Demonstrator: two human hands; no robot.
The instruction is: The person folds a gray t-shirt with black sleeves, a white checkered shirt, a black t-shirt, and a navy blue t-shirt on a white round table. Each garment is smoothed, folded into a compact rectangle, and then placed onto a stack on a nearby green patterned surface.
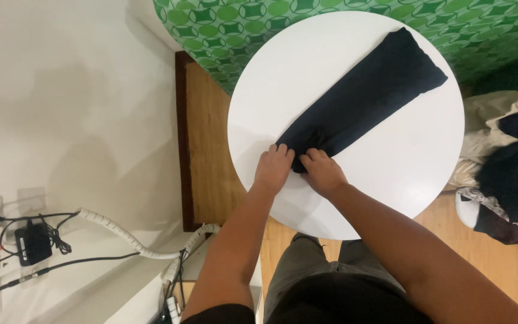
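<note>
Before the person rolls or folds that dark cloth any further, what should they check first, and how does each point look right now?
1. Both hands on the near end: left hand and right hand grip it, ok.
2. Folded dark garment lies flat in a long strip: ok.
3. Garment fully on the round white table: ok.
4. Bare table beside the strip: ok.
5. Clothes pile apart from the table: ok.
6. Edges aligned underneath: cannot tell.

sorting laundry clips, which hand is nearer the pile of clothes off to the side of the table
Right. The right hand grips the near end of the folded dark garment, on the side toward the clothes pile. The left hand sits beside it, farther from the pile.
</note>
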